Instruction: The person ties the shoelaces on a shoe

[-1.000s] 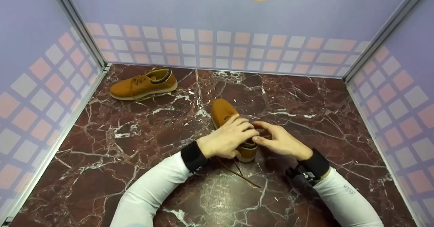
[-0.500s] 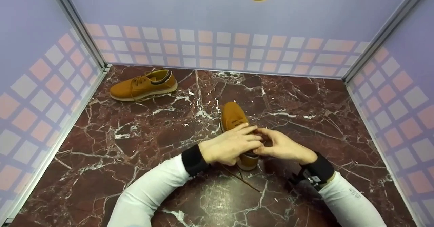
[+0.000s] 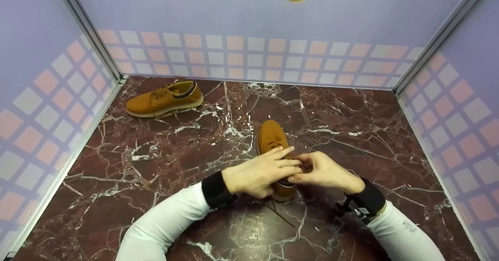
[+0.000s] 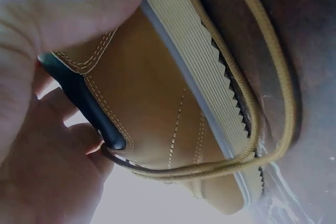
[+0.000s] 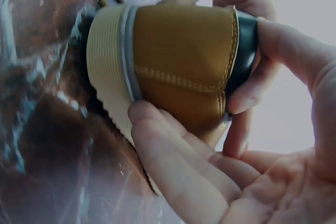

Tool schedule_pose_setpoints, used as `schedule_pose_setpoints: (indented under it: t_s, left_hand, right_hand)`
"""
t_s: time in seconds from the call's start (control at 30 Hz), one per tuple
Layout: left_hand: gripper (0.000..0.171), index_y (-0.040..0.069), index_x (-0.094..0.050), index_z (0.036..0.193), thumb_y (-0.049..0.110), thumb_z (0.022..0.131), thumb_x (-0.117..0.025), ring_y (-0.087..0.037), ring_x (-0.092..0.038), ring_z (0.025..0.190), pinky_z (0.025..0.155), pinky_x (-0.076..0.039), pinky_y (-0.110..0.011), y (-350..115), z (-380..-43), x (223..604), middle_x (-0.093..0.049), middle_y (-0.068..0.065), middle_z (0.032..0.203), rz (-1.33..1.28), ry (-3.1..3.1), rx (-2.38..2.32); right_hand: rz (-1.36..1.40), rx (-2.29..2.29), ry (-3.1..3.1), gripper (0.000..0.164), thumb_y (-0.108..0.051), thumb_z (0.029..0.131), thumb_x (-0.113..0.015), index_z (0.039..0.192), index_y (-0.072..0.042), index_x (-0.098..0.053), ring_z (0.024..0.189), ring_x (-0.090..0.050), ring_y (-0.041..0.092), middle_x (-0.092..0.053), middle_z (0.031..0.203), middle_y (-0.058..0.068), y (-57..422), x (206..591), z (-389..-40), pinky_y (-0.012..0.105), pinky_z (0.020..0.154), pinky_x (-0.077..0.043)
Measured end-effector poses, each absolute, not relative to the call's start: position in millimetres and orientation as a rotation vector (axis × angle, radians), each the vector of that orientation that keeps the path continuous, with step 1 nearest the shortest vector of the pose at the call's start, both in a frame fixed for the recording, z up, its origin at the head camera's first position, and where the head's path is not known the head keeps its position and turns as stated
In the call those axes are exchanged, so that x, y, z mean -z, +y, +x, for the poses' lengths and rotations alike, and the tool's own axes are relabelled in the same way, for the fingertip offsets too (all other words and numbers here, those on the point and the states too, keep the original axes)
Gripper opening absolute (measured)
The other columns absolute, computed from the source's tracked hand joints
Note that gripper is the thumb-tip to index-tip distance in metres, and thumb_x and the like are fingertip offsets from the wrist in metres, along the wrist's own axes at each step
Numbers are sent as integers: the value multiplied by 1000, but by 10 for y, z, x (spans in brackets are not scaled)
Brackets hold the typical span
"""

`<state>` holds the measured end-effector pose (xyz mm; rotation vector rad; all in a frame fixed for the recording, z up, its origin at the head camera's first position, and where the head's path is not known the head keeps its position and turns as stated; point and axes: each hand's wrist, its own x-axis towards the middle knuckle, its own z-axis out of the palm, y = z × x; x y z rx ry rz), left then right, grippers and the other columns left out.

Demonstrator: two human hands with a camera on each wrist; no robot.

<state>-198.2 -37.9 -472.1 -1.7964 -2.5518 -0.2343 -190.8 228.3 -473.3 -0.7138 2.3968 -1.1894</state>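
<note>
A tan lace-up shoe stands sole-down on the marble-patterned surface, toe pointing away from me. My left hand lies across its opening; in the left wrist view the thumb rests along the shoe's side and the fingers reach over the dark collar. From the right, my right hand holds the shoe, its thumb at the collar and its fingers against the side and sole in the right wrist view. A loose brown shoelace hangs from the left side and trails towards me. My hands hide the upper eyelets.
A second tan shoe, its laces through the eyelets, lies at the back left with its toe to the left. Purple panels with pink and white squares wall in the back and both sides.
The shoe has shifted towards me and slightly right, and its toe has swung to point straighter away. Both hands have moved with it. The second shoe stays put.
</note>
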Motion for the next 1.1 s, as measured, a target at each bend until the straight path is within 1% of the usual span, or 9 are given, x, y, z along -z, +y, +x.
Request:
schedule_pose_setpoints:
  t_s: [0.07,0.2,0.3,0.37,0.43,0.5,0.73,0.93,1.1]
  left_hand:
    - [94,11,-49,166,20,82,-92,-41,-32,172,143,-25,-58,-451,-2047,4711,-47,-14,178,-1760,-2545,445]
    - [59,5,-66,148,15,91,-80,-36,-63,149,131,-48,-53,-652,-2163,4641,-68,-18,156,-1484,-2519,840]
    - [34,3,-76,128,8,94,-73,-30,-79,108,101,-66,-43,-757,-2185,4617,-82,-16,128,-1180,-2568,973]
    - [26,4,-79,121,7,97,-70,-27,-77,83,80,-67,-40,-788,-2176,4642,-85,-15,116,-1026,-2653,1001]
    - [23,6,-81,119,10,99,-69,-22,-73,73,72,-64,-38,-791,-2173,4692,-86,-13,112,-941,-2741,997]
    - [22,8,-82,119,12,101,-69,-22,-73,73,72,-64,-39,-787,-2176,4745,-87,-11,110,-911,-2811,987]
    - [16,8,-82,116,8,101,-76,-29,-83,98,93,-68,-47,-772,-2256,4843,-87,-12,111,-949,-2858,1063]
    - [16,6,-79,115,5,102,-69,-24,-82,88,84,-68,-39,-794,-2331,4881,-86,-12,102,-948,-2893,1301]
    - [15,8,-80,112,17,105,-71,-14,-76,84,77,-62,-26,-801,-2364,4883,-85,-11,100,-961,-2900,1440]
  right_hand:
    - [-703,1194,2439,47,-30,99,-85,133,1,-77,85,-81,14,-87,109,14,2289,4713,-1917,21,74,-65]
    - [-725,1200,2569,40,-29,99,-86,128,-2,-81,84,-82,17,-88,104,11,2270,4660,-1922,24,72,-66]
    - [-785,1229,2659,30,-22,97,-88,122,-6,-84,85,-82,16,-88,103,8,2232,4630,-1920,26,75,-66]
    - [-853,1262,2705,25,-15,95,-89,118,-5,-85,84,-82,17,-88,102,7,2195,4621,-1926,29,76,-68]
    - [-962,1271,2758,21,-9,93,-88,114,-5,-85,83,-82,18,-88,101,7,2148,4627,-1945,31,76,-69]
    - [-1097,1251,2824,20,-5,91,-88,111,-5,-85,82,-81,19,-87,101,8,2088,4641,-1974,34,76,-69]
    - [-1419,1044,2970,25,-3,89,-88,113,-8,-86,86,-80,20,-84,105,7,1892,4675,-2073,34,77,-69]
    - [-1527,784,3019,31,-10,89,-92,120,-10,-86,93,-80,20,-81,113,6,1823,4699,-2094,36,85,-70]
    - [-1573,684,3059,29,-13,89,-94,117,-11,-87,89,-75,21,-75,106,6,1824,4732,-2111,38,81,-68]
